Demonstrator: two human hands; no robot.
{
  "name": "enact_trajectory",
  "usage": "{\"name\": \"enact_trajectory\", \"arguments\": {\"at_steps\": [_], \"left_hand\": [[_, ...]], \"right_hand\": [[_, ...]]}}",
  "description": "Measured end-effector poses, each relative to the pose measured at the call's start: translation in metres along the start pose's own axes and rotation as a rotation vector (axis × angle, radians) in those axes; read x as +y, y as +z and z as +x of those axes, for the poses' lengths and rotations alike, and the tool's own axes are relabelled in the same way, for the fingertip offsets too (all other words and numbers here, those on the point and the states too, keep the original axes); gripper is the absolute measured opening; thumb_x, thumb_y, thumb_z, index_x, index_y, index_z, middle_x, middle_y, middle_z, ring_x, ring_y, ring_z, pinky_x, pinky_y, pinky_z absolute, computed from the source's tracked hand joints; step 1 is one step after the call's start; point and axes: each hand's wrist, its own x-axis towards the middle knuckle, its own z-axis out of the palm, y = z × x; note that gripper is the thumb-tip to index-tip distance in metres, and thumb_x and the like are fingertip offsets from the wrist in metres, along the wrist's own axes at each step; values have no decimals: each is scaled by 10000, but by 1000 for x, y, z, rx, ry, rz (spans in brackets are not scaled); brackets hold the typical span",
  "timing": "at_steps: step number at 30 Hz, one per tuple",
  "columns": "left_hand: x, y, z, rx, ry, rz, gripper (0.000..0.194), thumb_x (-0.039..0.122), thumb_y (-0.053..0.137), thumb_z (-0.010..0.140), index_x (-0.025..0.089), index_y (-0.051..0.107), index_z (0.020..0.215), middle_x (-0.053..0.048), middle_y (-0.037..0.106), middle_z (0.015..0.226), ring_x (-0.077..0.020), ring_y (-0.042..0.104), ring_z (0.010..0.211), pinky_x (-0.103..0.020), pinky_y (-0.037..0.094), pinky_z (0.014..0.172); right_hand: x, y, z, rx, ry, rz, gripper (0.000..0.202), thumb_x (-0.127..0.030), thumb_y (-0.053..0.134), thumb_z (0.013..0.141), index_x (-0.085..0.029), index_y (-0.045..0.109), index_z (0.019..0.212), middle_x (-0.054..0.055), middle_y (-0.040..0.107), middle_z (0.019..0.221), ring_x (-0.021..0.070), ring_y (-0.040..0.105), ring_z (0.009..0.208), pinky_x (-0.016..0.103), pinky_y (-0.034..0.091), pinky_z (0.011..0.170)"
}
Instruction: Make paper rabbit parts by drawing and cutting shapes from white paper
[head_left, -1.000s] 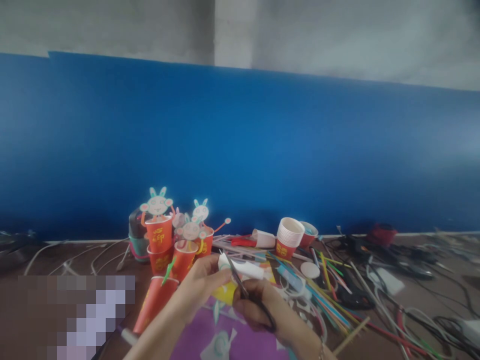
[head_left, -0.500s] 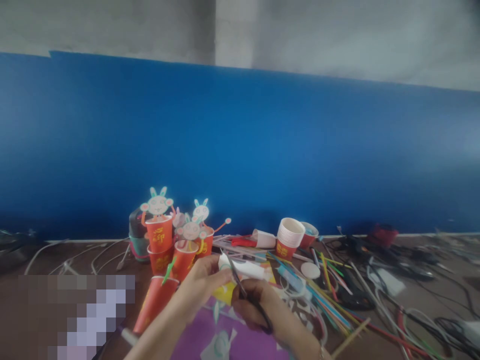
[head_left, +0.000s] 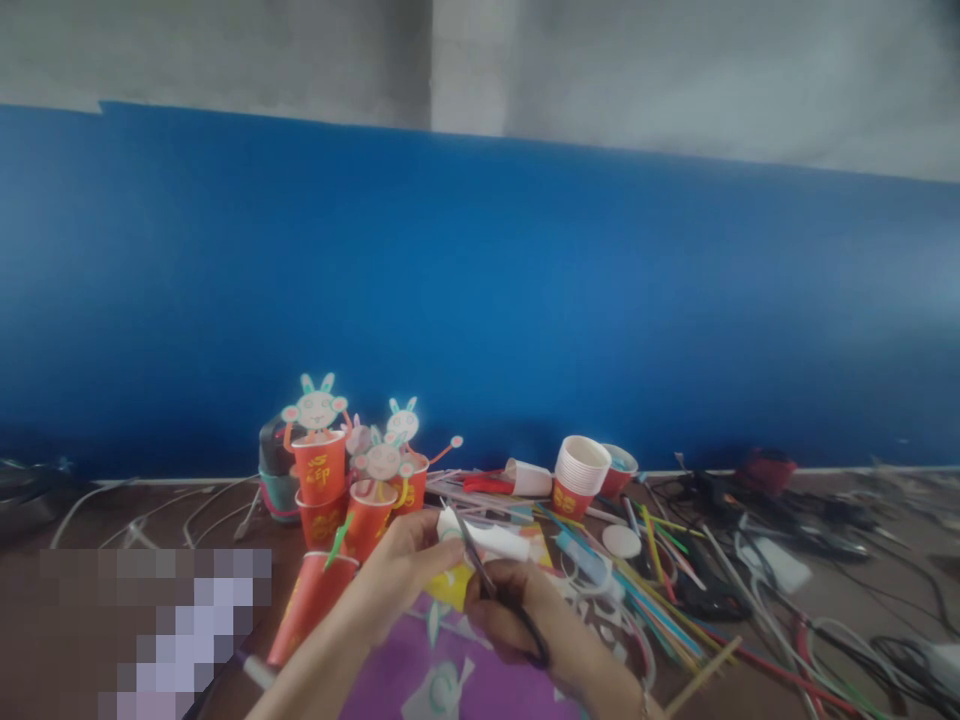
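Pinched in the fingers of my left hand (head_left: pixel 411 560) is a piece of white paper (head_left: pixel 499 541), which sticks out to the right. My right hand (head_left: pixel 517 605) is closed around the dark handles of a pair of scissors (head_left: pixel 475 550), and their blades lie across the paper close to my left fingertips. Below both hands is a purple sheet (head_left: pixel 457 655), with a paper cut-out bearing a green drawing (head_left: pixel 442 690) on it. A bit of yellow paper (head_left: pixel 450 588) shows between the hands.
Red paper cups (head_left: pixel 321 470) with paper rabbit figures (head_left: pixel 316 408) stand at left; one red cup (head_left: pixel 311 600) leans beside my left forearm. Stacked cups (head_left: pixel 581 475), coloured sticks (head_left: pixel 660 610) and a white disc (head_left: pixel 621 541) lie to the right. Cables (head_left: pixel 855 640) cover the far right.
The white paper's free end has shifted slightly at the scissors. Both hands stay in nearly the same place.
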Motion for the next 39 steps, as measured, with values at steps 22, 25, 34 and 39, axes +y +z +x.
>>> {"name": "enact_trajectory", "arguments": {"at_steps": [22,25,34,39], "left_hand": [[8,0,0,-4,-7,58,269,359,696,652,129,703,792,-43,697,732,-186,590,735,-275,412,710],[7,-2,0,-15,-6,71,254,348,692,659,127,699,785,-41,693,729,-185,584,739,-272,408,709],[7,-5,0,-37,-8,84,269,385,717,655,140,701,762,-42,676,712,-203,595,743,-296,422,749],[3,-5,0,-22,-1,55,282,401,739,651,139,703,750,-36,669,682,-195,598,716,-274,425,702]], "right_hand": [[-3,0,-3,-6,-13,-42,215,-343,697,680,-144,618,703,-86,429,485,33,312,374,166,218,349],[-5,-1,-3,-20,-26,-50,232,-358,699,687,-146,618,737,-92,404,473,41,317,385,165,214,347],[-14,-2,-7,-62,-56,-83,209,-337,681,701,-144,609,736,-96,395,467,41,321,379,163,236,340],[-11,-2,-6,-53,-53,-16,262,-364,725,650,-146,588,696,-96,410,463,29,308,354,167,209,331]]}}
